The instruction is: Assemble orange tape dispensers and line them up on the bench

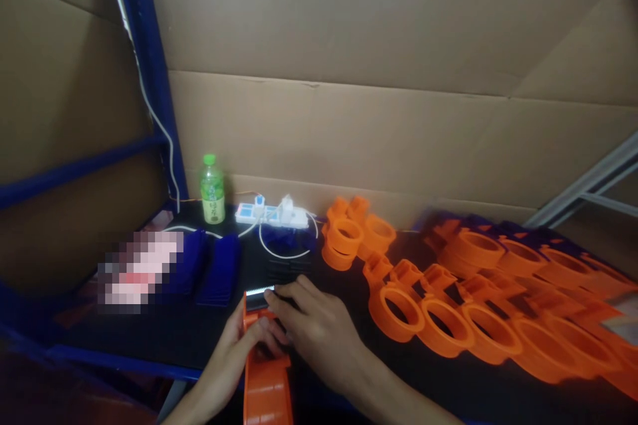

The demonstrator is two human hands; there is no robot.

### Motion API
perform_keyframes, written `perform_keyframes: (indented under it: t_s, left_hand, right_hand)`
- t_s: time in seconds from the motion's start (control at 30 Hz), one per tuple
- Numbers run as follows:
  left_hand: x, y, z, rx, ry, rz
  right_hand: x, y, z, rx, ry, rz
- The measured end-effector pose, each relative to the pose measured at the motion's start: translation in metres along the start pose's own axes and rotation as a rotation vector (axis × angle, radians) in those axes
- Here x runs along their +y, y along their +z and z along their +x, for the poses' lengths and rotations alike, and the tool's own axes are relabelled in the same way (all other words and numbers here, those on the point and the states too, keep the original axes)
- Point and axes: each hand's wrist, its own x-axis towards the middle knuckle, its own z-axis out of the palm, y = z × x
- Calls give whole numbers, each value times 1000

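An orange tape dispenser (268, 385) is held low at the front, its round body toward me. My left hand (239, 339) wraps around it from the left, thumb across its upper part. At its far end is a black piece with a silver toothed blade (259, 291). My right hand (314, 322) comes from the right, its fingers bent and closed on the blade end. The right fingertips partly hide the black piece. Behind my right hand lie some thin black pieces (286, 270).
Rows of orange dispenser frames (446, 329) cover the right side, with more orange frames (343, 236) behind. Stacked dark blue pieces (219, 272) lie left. At the back stand a green bottle (213, 192) and a white power strip (272, 214) with cables. A cardboard wall (349, 133) closes the rear.
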Motion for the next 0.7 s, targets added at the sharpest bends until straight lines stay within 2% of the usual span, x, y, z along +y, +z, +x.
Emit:
perform_keyframes:
  t_s: [0.07,0.13,0.2,0.27,0.3,0.43,0.57,0.7]
  left_hand:
    - [7,5,-2,46,-9,-79]
    - [16,9,-4,41,-41,-121]
    - [24,12,-6,24,-66,-107]
    - [28,13,-7,26,-72,-83]
    - [28,13,-6,36,-70,-77]
    - [21,7,-3,50,-75,-96]
    - [15,2,1,29,-99,-101]
    - [16,3,0,38,-106,-115]
  right_hand:
    - [-1,1,2,4,-45,-13]
    - [7,0,10,-4,-36,20]
    - [23,-1,25,-50,91,51]
    - [46,1,46,-152,284,25]
    - [59,4,57,-189,336,3]
    - [99,26,86,-296,401,-36]
    - [115,46,91,-355,434,-34]
    - [120,51,91,-328,470,5]
